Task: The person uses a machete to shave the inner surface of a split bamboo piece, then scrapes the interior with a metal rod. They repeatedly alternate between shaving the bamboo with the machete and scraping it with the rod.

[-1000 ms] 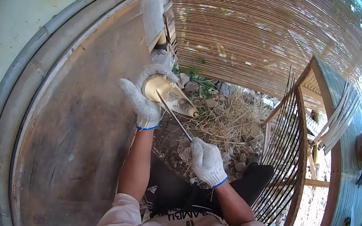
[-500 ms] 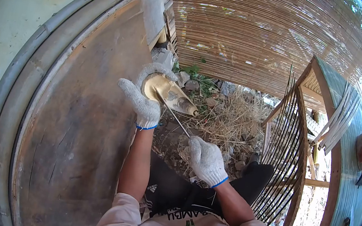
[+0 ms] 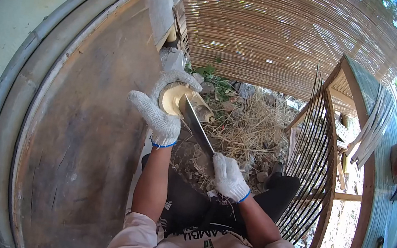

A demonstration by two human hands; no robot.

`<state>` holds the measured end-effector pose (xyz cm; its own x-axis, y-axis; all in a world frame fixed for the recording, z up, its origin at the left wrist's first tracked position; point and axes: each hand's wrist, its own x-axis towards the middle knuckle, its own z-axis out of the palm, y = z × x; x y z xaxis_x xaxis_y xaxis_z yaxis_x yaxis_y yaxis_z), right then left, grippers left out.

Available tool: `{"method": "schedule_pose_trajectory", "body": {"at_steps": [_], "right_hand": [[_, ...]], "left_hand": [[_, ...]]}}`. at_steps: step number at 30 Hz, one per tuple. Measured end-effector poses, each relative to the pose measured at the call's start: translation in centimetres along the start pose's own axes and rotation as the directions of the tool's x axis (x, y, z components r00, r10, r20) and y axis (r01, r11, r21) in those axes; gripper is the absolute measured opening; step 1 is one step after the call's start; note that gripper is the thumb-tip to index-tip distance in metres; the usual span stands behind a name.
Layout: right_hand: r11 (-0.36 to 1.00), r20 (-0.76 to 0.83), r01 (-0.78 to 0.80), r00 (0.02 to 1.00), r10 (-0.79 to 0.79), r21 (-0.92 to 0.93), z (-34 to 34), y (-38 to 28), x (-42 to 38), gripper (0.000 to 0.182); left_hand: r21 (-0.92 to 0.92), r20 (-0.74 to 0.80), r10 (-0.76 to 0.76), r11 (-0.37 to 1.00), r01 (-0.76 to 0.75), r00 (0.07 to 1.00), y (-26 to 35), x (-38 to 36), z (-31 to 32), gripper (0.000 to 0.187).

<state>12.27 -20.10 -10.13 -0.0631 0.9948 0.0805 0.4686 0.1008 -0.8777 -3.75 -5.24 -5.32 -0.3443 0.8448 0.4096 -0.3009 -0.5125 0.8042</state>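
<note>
My left hand (image 3: pixel 157 117), in a white knit glove with a blue cuff, grips a pale bamboo piece (image 3: pixel 170 98) beside the board's edge. The fingers curl round its far side, while the thumb side spreads toward the board. The piece's round, light face is turned up toward me, and its narrower end points right. In my right hand (image 3: pixel 231 179), gloved alike, is the handle of a knife (image 3: pixel 199 133). Its long dark blade slants up to the left, with the tip end against or just over the bamboo. The handle is mostly hidden by my fingers.
A worn wooden board (image 3: pixel 93 125) with a curved rim fills the left side. Straw and stones (image 3: pixel 246 125) cover the ground ahead. A slatted bamboo blind (image 3: pixel 270 38) hangs behind. To the right stands a wooden frame with dark bars (image 3: pixel 311 164), with thin strips (image 3: pixel 373 127) on top.
The knife blade has turned, so its broad flat side now shows. My right hand has moved slightly down and right. The bamboo piece has tilted in my left hand, its narrow end appearing closer.
</note>
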Motion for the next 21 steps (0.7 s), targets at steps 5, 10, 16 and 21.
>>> {"method": "schedule_pose_trajectory", "body": {"at_steps": [5, 10, 16, 21], "right_hand": [[0.995, -0.085, 0.081, 0.993, -0.077, 0.054, 1.4, 0.3, -0.5, 0.026], [0.989, -0.126, 0.139, 0.981, -0.145, -0.056, 2.0, 0.1, 0.4, 0.026], [0.987, -0.143, 0.157, 0.978, -0.151, 0.036, 2.0, -0.7, 0.0, 0.025], [0.971, -0.080, 0.151, 0.982, -0.168, -0.187, 2.2, 0.5, 0.7, 0.031]], "left_hand": [[-0.162, 0.108, -0.108, 0.979, 0.124, 0.988, 0.6, 0.8, -0.8, 0.102], [-0.161, 0.300, 0.000, 0.986, 0.050, 0.954, 1.4, 1.6, -1.1, 0.106], [-0.100, 0.215, -0.005, 0.995, 0.027, 0.977, 2.0, 1.2, -0.3, 0.109], [-0.114, 0.276, 0.006, 0.993, 0.026, 0.961, 2.5, 1.2, -0.1, 0.111]]}}
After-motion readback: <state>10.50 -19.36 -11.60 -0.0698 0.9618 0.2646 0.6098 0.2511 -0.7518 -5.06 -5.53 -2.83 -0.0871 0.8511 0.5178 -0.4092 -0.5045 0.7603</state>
